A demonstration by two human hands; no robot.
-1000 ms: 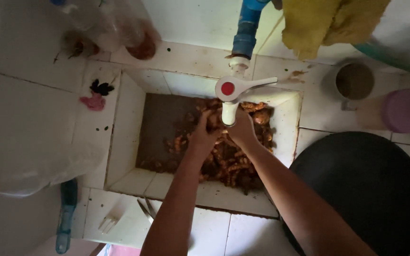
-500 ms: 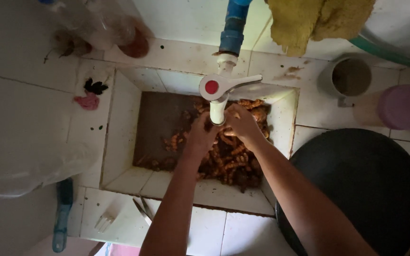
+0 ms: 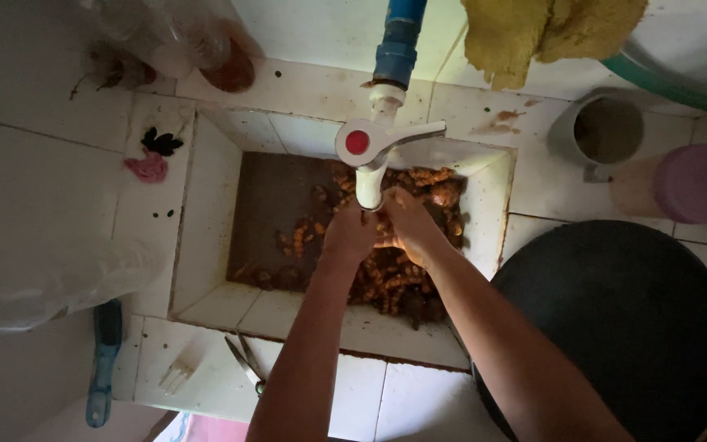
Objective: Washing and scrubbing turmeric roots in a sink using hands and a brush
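Note:
A white tap with a red dot on its lever hangs from a blue pipe over a small tiled sink. A heap of orange-brown knobbly roots lies in the sink basin. My left hand and my right hand meet just under the spout, above the roots, fingers curled together. They seem to hold or rub a root piece between them; what is inside the fingers is hidden.
A large black round basin stands at the right. A grey cup and a pink-lidded jar sit at the back right. Scissors lie on the front ledge, a blue-handled brush at the left. A yellow cloth hangs above.
The view has shifted slightly, so the sink sits higher in the frame. Both hands stay under the spout, working close together over the roots.

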